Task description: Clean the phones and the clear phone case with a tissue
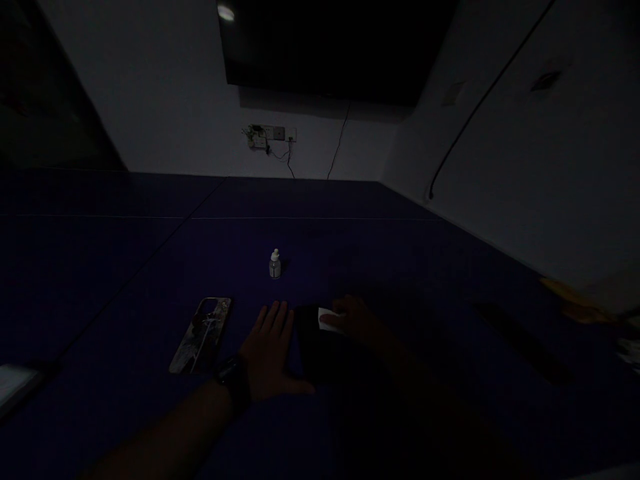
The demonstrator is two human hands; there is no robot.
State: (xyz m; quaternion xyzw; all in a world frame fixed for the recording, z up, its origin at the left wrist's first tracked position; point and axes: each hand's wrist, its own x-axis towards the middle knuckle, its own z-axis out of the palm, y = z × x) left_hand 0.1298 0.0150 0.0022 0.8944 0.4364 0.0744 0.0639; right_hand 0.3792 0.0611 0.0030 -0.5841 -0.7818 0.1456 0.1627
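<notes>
In the dim head view my left hand [270, 353] lies flat with its fingers spread on the dark blue surface, a black watch [231, 371] on its wrist. Its thumb reaches to the lower left edge of a dark flat rectangular thing [313, 357] whose kind I cannot make out. My right hand [356, 320] is closed on a small white cloth or paper piece [327, 319], pressed against the top of that dark thing. A phone in a patterned case [203, 337] lies left of my left hand. Beyond the hands stands a small white-capped bottle [275, 265], upright.
The dark blue surface [350, 240] stretches to the wall. A long dark strip-like thing [520, 340] and a yellowish item [575, 300] lie at the right. A pale-topped object [17, 385] sits at the left edge. Wall sockets [270, 133] with cables hang below a large screen [330, 47].
</notes>
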